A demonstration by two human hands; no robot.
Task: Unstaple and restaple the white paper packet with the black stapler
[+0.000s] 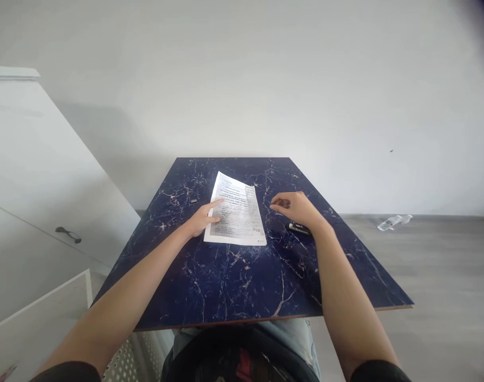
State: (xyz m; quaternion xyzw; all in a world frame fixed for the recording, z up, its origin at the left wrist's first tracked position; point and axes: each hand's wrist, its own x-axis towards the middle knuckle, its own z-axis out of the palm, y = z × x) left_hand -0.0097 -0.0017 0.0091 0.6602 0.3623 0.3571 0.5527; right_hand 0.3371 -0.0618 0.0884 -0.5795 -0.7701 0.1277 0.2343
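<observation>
A printed sheet of paper lies slightly tilted on the dark blue marbled table. On its left edge rests my left hand, thumb and index finger spread over the print. My right hand hovers to the right of the sheet, not touching it, its fingers curled together; whether something small is between them cannot be made out. Partly below my right hand and wrist, a black marker-like object lies on the table.
A small grey piece lies on the table left of the paper. A white cabinet with a dark handle stands at the left. Behind the table is a pale wall. A clear plastic item is on the floor at the right.
</observation>
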